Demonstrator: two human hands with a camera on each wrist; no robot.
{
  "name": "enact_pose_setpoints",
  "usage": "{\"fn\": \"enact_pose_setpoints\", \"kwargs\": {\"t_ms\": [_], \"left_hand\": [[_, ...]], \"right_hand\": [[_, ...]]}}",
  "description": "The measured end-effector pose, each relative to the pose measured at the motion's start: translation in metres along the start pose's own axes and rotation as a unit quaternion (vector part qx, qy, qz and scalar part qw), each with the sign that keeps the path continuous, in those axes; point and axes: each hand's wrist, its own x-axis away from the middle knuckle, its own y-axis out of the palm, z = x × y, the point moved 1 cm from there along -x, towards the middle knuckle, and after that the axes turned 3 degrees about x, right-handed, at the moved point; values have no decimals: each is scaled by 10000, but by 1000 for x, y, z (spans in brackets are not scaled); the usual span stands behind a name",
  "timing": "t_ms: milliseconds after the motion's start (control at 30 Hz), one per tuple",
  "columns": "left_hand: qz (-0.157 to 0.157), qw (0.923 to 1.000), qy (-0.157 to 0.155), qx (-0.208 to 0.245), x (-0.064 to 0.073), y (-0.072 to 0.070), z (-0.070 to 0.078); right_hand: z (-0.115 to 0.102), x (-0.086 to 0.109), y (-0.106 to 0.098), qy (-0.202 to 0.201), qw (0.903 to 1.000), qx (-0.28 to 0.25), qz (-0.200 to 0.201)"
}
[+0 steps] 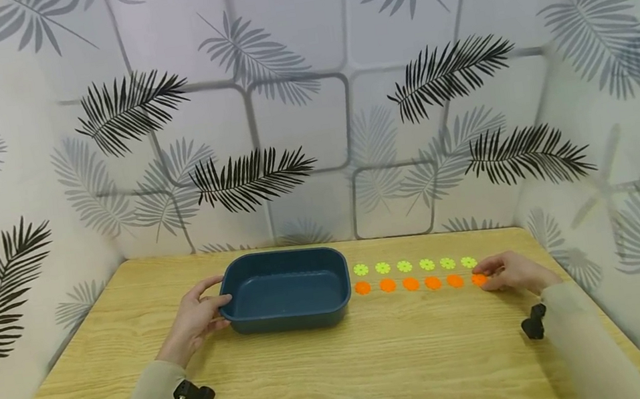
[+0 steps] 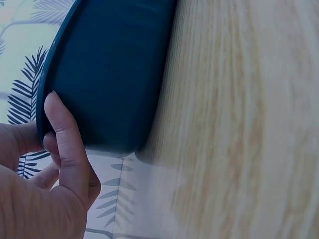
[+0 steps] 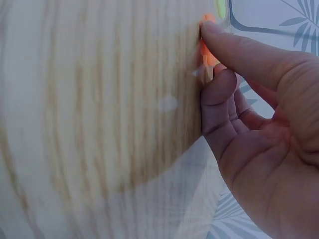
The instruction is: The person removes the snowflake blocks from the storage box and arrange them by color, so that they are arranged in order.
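Observation:
A dark blue rectangular tub [image 1: 287,322] stands on the table. My left hand [image 1: 197,317] grips its left end, with the thumb and fingers on either side of the rim; the left wrist view shows this hand [image 2: 60,169] close up against the tub wall [image 2: 109,74]. To the right of the tub lie a row of yellow-green flower-shaped pieces [image 1: 404,266] and, nearer, a row of orange ones [image 1: 411,284]. At the right end of the orange row, my right hand [image 1: 514,271] pinches the last orange flower-shaped piece [image 1: 479,279] at table level. Its fingertips partly hide that piece [image 3: 207,52] in the right wrist view.
The light wooden table [image 1: 343,378] ends at leaf-patterned wall panels [image 1: 297,121] behind and at both sides. The right hand is close to the table's right edge. Small black devices [image 1: 195,396] sit at both wrists.

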Motion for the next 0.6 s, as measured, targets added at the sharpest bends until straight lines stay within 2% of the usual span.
{"fn": "enact_pose_setpoints", "kwargs": {"t_ms": [200,367,500,600], "left_hand": [[13,9997,53,-245,0,-3,-1],[78,9971,255,-706,2,-7,4],[285,9911,515,-1195,5,-6,11],[499,9834,672,-1610,8,-5,18]], "right_hand": [[0,3,2,25,9998,-192,53],[-8,6,4,278,9962,-797,213],[-17,12,9,449,9881,-1391,482],[-27,17,14,447,9853,-1525,626]]}}
